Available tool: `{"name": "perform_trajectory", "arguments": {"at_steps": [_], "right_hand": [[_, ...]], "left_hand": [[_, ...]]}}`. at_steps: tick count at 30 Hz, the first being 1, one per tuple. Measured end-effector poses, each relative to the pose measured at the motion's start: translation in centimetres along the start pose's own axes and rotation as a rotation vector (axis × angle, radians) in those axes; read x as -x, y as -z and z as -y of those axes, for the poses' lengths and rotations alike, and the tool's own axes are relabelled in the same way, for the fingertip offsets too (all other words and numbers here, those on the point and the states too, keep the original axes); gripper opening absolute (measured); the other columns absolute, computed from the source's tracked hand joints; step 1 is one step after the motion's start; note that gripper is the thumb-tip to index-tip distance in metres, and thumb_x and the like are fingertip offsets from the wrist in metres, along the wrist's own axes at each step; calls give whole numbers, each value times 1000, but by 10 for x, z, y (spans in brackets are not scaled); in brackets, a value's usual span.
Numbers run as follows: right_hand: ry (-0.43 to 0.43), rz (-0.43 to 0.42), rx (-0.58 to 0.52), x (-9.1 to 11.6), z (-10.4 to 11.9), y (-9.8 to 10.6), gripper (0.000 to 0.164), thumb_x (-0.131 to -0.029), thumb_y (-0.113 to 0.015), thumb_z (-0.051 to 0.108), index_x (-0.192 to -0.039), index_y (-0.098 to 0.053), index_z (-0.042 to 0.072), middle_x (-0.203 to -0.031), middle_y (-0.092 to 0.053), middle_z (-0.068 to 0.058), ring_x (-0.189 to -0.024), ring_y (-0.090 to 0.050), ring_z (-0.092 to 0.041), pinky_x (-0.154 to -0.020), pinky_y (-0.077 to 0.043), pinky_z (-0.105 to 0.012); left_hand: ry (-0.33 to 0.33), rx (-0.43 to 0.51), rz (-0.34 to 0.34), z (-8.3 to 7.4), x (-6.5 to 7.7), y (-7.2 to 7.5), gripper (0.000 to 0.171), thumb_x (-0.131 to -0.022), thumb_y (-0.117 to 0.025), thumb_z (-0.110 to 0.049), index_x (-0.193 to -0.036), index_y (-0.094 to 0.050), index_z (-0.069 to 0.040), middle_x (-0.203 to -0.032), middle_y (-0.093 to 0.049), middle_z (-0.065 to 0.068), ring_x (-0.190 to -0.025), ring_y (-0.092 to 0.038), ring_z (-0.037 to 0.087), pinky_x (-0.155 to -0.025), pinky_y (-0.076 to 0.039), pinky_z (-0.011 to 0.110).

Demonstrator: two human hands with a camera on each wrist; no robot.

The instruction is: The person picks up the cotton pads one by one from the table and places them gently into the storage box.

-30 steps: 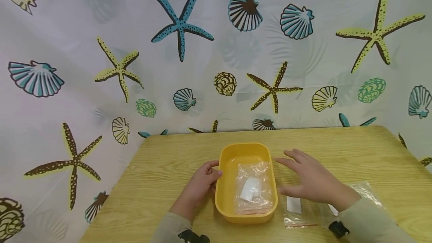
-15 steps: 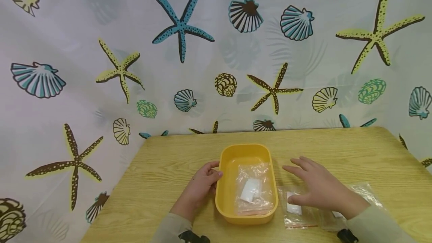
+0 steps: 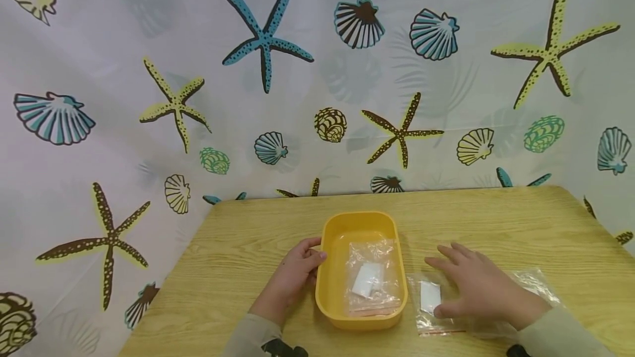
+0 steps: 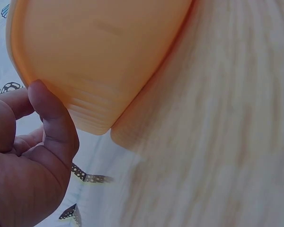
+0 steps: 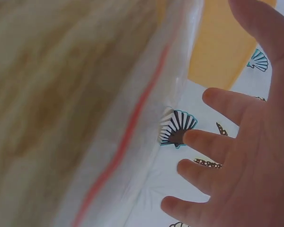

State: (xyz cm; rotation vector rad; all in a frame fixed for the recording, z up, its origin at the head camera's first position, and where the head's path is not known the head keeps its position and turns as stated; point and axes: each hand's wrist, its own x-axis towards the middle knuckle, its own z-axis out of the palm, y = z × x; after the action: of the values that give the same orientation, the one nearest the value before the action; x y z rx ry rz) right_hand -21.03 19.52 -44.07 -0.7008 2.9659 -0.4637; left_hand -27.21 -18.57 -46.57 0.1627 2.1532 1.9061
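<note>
A yellow plastic tray (image 3: 359,325) stands on the table, and my left hand (image 3: 296,266) grips its left edge. In the left wrist view the thumb of that hand (image 4: 35,165) lies against the edge of the tray (image 4: 104,52). Inside the tray is a clear zip bag (image 3: 384,252) with a white piece in it. To the tray's right, my right hand (image 3: 478,290) hovers with spread fingers, holding nothing. A clear zip bag (image 3: 429,324) with a white rectangle lies near its thumb. The right wrist view shows a bag's red seal line (image 5: 132,123) beside the spread fingers.
Another clear bag (image 3: 533,279) lies partly hidden behind my right hand and forearm. The wood-grain table (image 3: 258,225) meets a white curtain (image 3: 297,98) printed with starfish and shells at its back and sides.
My right hand has moved right and toward me, away from the tray's right side, and is over the bags on the table. The left hand and tray stay put.
</note>
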Motion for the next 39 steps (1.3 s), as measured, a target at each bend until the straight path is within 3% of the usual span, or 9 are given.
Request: {"name": "perform_trajectory", "arguments": {"at_steps": [8,14,28,39], "right_hand": [[-37,109,-18,1,0,-6,106,-65,-71,83,-152,-49,24,-160,-33,-17,-147,-23,-47,-105,-20,-77],[-34,143,-31,-1,1,-10,102,-68,-73,79,-150,-51,23,-159,-34,-17,-147,-23,-45,-106,-22,-75],[-26,82,0,-6,-1,-15,86,-76,-72,74,-142,-59,21,-152,-44,-15,-144,-30,-44,-106,-27,-72],[-4,30,-49,-10,-3,-16,74,-77,-80,61,-131,-63,14,-144,-51,-16,-139,-37,-46,-104,-32,-70]], "left_hand": [[-7,-2,6,-1,1,0,47,-106,-56,-16,-149,-44,-5,-109,-62,23,-77,-64,22,-64,-55,31],[10,-17,-8,0,1,1,47,-106,-56,-20,-150,-44,-7,-109,-63,21,-79,-64,24,-66,-56,32],[7,-29,-4,1,2,1,48,-106,-56,-20,-150,-44,-7,-111,-63,22,-80,-65,25,-68,-57,33],[18,-23,3,0,-1,1,47,-106,-56,-21,-150,-44,-8,-112,-63,22,-82,-65,25,-67,-56,32]]}}
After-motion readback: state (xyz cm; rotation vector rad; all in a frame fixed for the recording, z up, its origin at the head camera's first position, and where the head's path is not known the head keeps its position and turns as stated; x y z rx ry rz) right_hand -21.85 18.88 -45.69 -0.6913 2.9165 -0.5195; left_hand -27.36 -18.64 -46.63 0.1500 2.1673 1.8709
